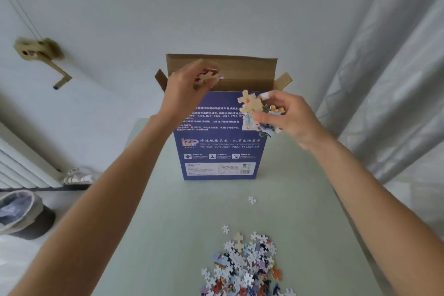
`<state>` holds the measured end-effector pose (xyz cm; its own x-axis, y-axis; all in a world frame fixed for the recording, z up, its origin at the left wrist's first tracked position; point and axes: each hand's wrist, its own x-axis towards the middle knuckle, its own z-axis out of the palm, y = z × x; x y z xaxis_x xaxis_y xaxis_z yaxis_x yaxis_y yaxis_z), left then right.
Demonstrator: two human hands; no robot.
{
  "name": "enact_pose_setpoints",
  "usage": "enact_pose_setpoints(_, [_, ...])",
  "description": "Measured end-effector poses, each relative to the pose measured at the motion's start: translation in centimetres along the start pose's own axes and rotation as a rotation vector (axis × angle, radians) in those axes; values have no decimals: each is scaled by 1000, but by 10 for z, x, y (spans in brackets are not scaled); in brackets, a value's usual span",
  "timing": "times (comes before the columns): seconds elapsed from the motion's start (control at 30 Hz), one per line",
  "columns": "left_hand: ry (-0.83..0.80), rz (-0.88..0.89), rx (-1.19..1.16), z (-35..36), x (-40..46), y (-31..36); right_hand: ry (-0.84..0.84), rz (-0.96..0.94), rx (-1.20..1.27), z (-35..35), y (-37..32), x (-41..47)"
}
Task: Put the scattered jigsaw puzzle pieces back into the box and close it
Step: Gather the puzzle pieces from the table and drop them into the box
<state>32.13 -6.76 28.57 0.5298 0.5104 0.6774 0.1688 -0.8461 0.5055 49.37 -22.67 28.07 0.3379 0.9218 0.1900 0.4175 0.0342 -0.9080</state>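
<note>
Here, both hands, left [187, 89] and right [286, 118], gripping puzzle pieces [254, 106] at open box [219, 137]

Your way into the tall blue cardboard puzzle box [219, 144] is from above: top open, brown rear flap [222, 69] upright behind the mouth, side flaps splayed out L & R. Your left hand [185, 91] w/ pieces sits over the mouth's left part; your right hand [287, 116] w/ a clump hangs in front of the box's upper right corner. Bare pale green tabletop [156, 211] betw. box & heap of loose jigsaw pieces [242, 264] near you; two stray pieces lie betw. them
</note>
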Motion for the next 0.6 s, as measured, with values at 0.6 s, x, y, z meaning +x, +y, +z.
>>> enact_pose_setpoints(0.6, [-332,-60,422,9,17,-44,-135,-733,-1065,12,-2,127])
